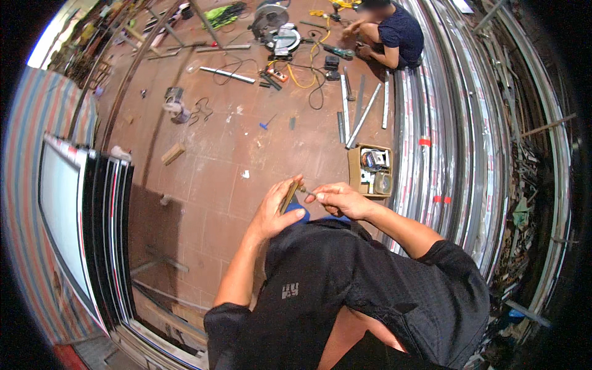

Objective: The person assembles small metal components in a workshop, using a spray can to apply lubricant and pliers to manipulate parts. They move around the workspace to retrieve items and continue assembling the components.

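Observation:
My left hand (275,211) is closed around a narrow, flat, brass-coloured piece (288,197), held upright in front of my body. Its exact kind is too small to make out. Close to its right side, my right hand (341,200) pinches a small, thin metal piece (309,193) between thumb and fingertips. The tip of that piece points toward the brass-coloured one; whether they touch I cannot tell. Something blue (298,213) shows below my left hand, partly covered by it. An open cardboard box (353,168) with a tape-like roll and small containers stands just beyond my right hand.
Long film-wrapped metal profiles (425,179) run along the right. Another person (401,37) crouches beside them at the far end. A mitre saw (280,38), cables and cut bars lie ahead. A wooden block (173,154) and blue-handled tool (266,124) lie left. Framed panels (108,216) lean at left.

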The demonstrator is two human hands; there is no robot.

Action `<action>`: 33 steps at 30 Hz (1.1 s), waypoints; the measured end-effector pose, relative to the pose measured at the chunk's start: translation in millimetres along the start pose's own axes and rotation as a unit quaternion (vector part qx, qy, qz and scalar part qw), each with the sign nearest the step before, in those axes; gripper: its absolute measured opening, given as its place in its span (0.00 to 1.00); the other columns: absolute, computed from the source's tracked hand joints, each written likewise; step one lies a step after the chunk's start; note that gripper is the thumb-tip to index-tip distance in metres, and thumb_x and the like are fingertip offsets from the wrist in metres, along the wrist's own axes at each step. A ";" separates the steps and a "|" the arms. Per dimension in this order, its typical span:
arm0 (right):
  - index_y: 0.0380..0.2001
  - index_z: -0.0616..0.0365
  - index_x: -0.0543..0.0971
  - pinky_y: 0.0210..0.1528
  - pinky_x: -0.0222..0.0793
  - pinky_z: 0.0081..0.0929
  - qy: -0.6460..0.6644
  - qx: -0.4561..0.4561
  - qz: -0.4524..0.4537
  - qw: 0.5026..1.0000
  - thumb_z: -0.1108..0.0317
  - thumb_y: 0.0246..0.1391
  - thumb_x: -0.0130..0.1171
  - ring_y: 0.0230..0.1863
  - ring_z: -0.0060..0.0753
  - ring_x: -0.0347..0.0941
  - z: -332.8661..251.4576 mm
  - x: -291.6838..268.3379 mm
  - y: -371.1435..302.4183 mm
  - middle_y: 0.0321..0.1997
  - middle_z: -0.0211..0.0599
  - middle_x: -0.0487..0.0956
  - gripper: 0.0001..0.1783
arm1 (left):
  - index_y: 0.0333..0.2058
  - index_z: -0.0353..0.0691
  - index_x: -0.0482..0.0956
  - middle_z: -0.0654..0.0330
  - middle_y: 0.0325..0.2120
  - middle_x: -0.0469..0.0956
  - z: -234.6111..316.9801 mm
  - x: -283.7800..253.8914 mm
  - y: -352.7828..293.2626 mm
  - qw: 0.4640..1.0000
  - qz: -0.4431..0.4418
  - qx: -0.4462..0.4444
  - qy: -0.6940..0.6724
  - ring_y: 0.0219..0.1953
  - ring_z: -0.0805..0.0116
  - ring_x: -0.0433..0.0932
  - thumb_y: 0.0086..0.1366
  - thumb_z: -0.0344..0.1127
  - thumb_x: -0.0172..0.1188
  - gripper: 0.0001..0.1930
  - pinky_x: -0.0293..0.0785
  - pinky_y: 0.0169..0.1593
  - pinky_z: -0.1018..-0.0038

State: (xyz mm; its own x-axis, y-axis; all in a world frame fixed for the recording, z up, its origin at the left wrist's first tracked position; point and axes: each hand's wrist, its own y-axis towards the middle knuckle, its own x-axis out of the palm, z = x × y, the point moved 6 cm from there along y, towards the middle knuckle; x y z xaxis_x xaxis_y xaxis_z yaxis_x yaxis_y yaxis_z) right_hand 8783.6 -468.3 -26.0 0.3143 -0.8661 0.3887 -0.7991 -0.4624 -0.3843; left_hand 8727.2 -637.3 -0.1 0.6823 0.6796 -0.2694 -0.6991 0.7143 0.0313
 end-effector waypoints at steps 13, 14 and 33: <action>0.43 0.61 0.81 0.23 0.51 0.15 0.060 -0.059 0.222 0.971 0.57 0.64 0.55 0.21 0.13 0.57 -138.1 -276.6 135.0 0.21 0.18 0.67 0.17 | 0.52 0.36 0.76 0.55 0.47 0.77 -68.5 -50.7 389.4 0.979 -0.167 -0.110 -0.025 0.51 0.65 0.74 0.56 0.50 0.68 0.30 0.68 0.56 0.69; 0.42 0.60 0.81 0.23 0.51 0.16 0.051 -0.044 0.198 0.978 0.58 0.64 0.54 0.21 0.13 0.58 -152.7 -298.6 151.5 0.22 0.18 0.67 0.16 | 0.49 0.35 0.78 0.56 0.45 0.78 -78.0 -54.4 415.7 0.974 -0.157 -0.153 -0.060 0.49 0.68 0.75 0.57 0.48 0.68 0.27 0.69 0.55 0.71; 0.36 0.56 0.80 0.29 0.62 0.16 -0.039 -0.016 0.171 0.984 0.60 0.59 0.62 0.27 0.14 0.67 -394.4 -574.6 422.4 0.27 0.21 0.75 0.11 | 0.32 0.36 0.82 0.63 0.29 0.81 -164.1 -227.7 804.5 0.961 -0.064 -0.238 -0.123 0.33 0.75 0.77 0.58 0.34 0.69 0.08 0.72 0.43 0.75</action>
State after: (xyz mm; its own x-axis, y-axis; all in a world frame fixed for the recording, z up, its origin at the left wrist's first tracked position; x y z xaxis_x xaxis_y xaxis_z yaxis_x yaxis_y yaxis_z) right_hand 8063.2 -91.1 -81.4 0.0621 -0.9827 0.1748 -0.8802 -0.1364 -0.4546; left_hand 7974.4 -244.7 -71.5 0.7577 0.6526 -0.0043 -0.5853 0.6767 -0.4467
